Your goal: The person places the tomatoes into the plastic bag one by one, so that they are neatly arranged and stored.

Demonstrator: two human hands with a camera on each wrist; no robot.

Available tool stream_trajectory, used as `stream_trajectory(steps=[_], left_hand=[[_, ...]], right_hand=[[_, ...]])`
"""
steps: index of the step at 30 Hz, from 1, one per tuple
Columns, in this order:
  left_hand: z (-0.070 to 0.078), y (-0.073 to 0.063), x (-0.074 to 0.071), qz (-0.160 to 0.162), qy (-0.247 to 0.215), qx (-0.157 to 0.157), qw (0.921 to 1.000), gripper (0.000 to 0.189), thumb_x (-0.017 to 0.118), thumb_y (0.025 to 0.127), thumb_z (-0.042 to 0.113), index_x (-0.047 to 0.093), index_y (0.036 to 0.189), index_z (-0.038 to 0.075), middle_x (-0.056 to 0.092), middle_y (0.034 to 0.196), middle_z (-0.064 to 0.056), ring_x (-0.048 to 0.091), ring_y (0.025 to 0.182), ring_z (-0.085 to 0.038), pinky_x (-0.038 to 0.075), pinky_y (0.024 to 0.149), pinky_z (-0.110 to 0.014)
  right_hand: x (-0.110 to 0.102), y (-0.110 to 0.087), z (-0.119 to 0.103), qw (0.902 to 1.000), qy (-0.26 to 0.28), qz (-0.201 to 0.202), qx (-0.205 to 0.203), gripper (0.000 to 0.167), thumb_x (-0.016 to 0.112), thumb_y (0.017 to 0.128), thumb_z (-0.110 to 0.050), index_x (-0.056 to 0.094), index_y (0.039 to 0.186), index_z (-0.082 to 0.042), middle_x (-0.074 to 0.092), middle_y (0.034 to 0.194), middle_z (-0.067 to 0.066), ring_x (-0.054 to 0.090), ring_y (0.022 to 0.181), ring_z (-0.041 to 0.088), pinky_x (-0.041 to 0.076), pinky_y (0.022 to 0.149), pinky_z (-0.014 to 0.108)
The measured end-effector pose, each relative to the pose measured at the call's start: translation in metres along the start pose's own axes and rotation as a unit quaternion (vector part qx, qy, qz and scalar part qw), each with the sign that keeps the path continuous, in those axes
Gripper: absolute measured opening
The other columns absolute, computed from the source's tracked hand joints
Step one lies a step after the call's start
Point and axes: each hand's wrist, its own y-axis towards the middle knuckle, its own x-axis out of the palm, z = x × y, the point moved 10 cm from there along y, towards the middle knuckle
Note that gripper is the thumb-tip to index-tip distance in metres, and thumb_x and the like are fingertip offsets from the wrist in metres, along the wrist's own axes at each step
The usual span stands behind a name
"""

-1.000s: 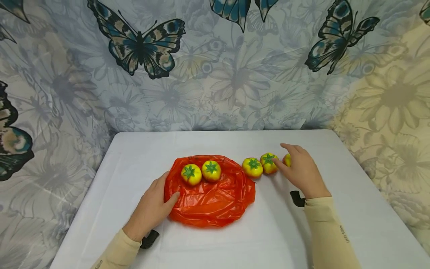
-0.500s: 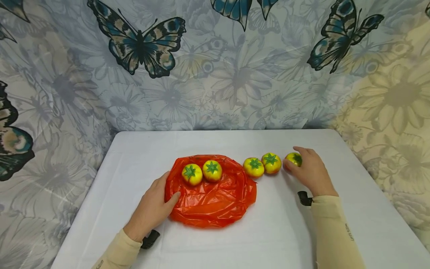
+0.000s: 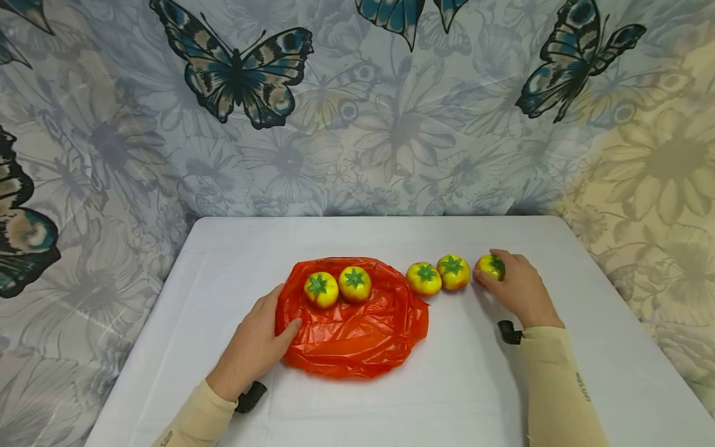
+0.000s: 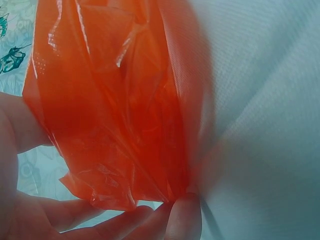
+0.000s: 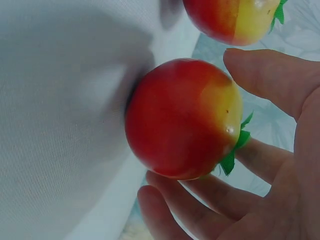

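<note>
My left hand holds the left side of a crumpled red plastic bag, its thumb over the near side. In the left wrist view the fingers lie along the bag's edge. Two yellow-and-red toy tomatoes with green star-shaped tops, a left one and a right one, sit on the bag. At the right, my right hand has its thumb and fingers round another tomato, which rests on the table. The far fingers are partly hidden in the head view.
Between the bag and my right hand, two more tomatoes stand side by side, one close to the bag and one beyond it. A white cloth covers the table. Behind it hangs a butterfly-print backdrop.
My right hand has moved right, past the pair of tomatoes, and closed round the rightmost one. The left hand and the bag have stayed in place.
</note>
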Motion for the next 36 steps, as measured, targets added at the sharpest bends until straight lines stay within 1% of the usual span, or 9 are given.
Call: stream_trajectory(steps=[6,12,20,27,30,36], left_hand=[[-0.001,0.000,0.002,0.003,0.003,0.000,1.0000,0.083,0.070,0.104,0.034,0.028,0.170,0.006,0.046,0.166,-0.022,0.053,0.149,-0.044,0.049,0.118,-0.065],[-0.002,-0.001,0.003,0.005,0.006,-0.002,1.0000,0.083,0.071,0.104,0.034,0.029,0.170,0.007,0.047,0.164,-0.022,0.054,0.148,-0.043,0.049,0.118,-0.064],[-0.002,-0.001,0.001,0.008,0.003,0.002,1.0000,0.083,0.071,0.104,0.034,0.029,0.170,0.007,0.047,0.164,-0.022,0.054,0.148,-0.043,0.048,0.118,-0.065],[-0.003,-0.001,0.000,0.007,0.001,0.000,1.0000,0.083,0.071,0.104,0.034,0.029,0.170,0.007,0.047,0.165,-0.021,0.053,0.148,-0.043,0.049,0.117,-0.065],[-0.003,-0.001,0.000,0.008,-0.001,0.002,1.0000,0.083,0.071,0.104,0.034,0.029,0.170,0.007,0.047,0.165,-0.021,0.053,0.148,-0.043,0.049,0.117,-0.065],[-0.002,0.001,-0.001,0.013,-0.001,0.010,0.9999,0.083,0.071,0.104,0.034,0.029,0.170,0.006,0.047,0.165,-0.021,0.053,0.148,-0.043,0.049,0.117,-0.065]], right_hand=[[0.001,0.000,0.001,1.0000,-0.001,-0.002,0.000,0.078,0.067,0.104,-0.049,0.045,0.158,0.003,0.050,0.146,0.041,0.053,0.128,0.058,0.045,0.110,0.077],[0.002,0.001,0.002,1.0000,-0.005,-0.007,0.003,0.079,0.068,0.104,-0.049,0.044,0.159,0.003,0.050,0.147,0.042,0.052,0.130,0.060,0.044,0.110,0.078],[-0.007,-0.001,-0.001,0.9999,-0.008,-0.008,0.001,0.078,0.068,0.104,-0.046,0.043,0.160,0.003,0.049,0.147,0.042,0.052,0.128,0.059,0.044,0.108,0.079],[-0.020,-0.006,-0.014,0.9999,-0.004,0.000,-0.014,0.077,0.069,0.104,-0.046,0.043,0.160,0.001,0.048,0.149,0.042,0.052,0.128,0.058,0.045,0.105,0.078],[-0.023,-0.008,-0.022,0.9998,0.001,0.003,-0.021,0.078,0.069,0.104,-0.048,0.044,0.161,0.000,0.048,0.149,0.041,0.052,0.127,0.058,0.046,0.104,0.077],[-0.029,-0.014,-0.041,0.9993,-0.002,0.010,-0.037,0.076,0.070,0.104,-0.047,0.046,0.160,-0.002,0.049,0.149,0.041,0.052,0.128,0.058,0.047,0.104,0.078]])
